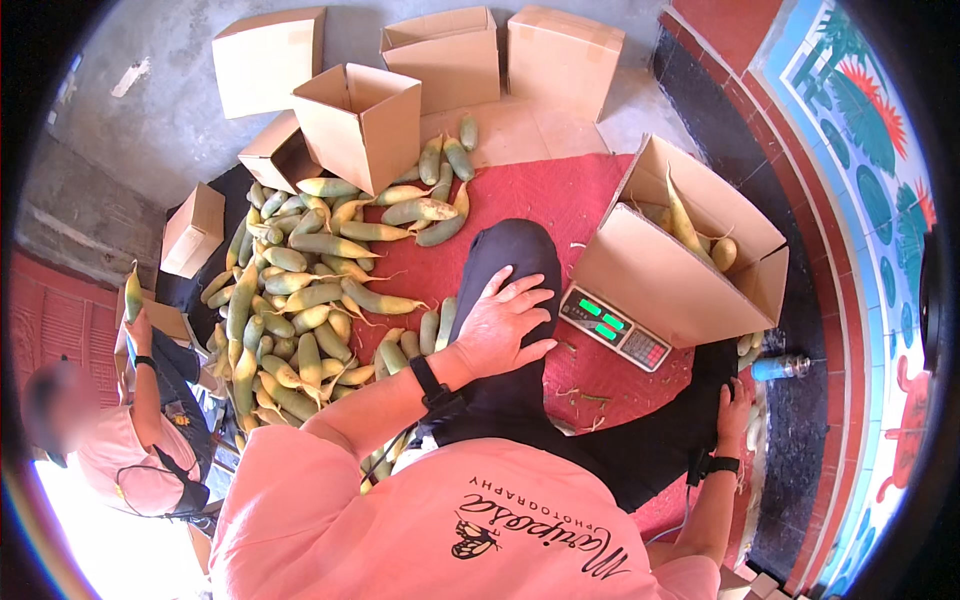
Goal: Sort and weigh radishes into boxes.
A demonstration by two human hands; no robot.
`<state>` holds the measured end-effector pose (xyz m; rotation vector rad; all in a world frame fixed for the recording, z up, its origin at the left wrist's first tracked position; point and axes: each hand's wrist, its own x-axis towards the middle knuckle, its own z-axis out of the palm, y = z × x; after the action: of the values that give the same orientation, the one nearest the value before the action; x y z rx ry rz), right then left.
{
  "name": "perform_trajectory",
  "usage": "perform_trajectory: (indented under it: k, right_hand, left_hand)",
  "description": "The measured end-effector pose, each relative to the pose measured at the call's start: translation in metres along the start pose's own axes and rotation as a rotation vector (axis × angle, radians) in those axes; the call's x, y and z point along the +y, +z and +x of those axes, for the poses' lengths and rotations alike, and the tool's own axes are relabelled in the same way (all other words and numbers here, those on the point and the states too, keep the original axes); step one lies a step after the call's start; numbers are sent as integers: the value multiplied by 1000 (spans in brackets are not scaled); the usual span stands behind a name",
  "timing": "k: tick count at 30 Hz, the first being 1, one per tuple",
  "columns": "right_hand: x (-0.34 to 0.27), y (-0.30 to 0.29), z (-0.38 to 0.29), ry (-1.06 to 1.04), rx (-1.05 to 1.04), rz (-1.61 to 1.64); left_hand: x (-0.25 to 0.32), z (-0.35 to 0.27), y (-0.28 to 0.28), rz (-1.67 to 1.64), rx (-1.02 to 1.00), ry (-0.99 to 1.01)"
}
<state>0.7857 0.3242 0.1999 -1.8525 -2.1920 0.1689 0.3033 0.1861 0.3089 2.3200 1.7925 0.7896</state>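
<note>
My left hand (pixel 508 319) rests with spread fingers on my raised knee in black trousers and holds nothing. Far to the right, my right hand (pixel 734 412) lies against my other knee, its fingers apart and nothing seen in it. A large heap of green radishes (pixel 311 292) with yellowish root ends lies left of my left knee. Right of that knee, a digital scale (pixel 615 326) shows lit green displays. An open cardboard box (pixel 675 277) stands at the scale, tilted in the view, with several radishes (pixel 684 217) inside.
Several cardboard boxes (pixel 454 60) stand along the back wall and behind the heap. A red mat (pixel 517 195) covers the floor, with scraps on it. A blue bottle (pixel 780 367) lies near my right hand. At the left, another person (pixel 142 457) holds up a radish (pixel 133 295).
</note>
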Motion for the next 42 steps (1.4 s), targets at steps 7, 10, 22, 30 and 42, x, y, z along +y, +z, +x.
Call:
perform_trajectory:
  k: [7,10,22,30,42]
  right_hand:
    - [-4,-1,2,13,-36,38]
    - [0,0,1,23,-34,44]
    - [-4,-3,1,33,-51,31]
    - [3,2,0,6,-6,36]
    - [3,2,2,-12,-29,49]
  left_hand:
    - [-1,0,0,3,-4,-4]
    - [-1,-1,1,-7,2,-2]
    - [-1,-1,0,-8,14,-9]
    - [-10,-9,-14,-260,319,-125]
    - [-175,-198,57,313,151,-626]
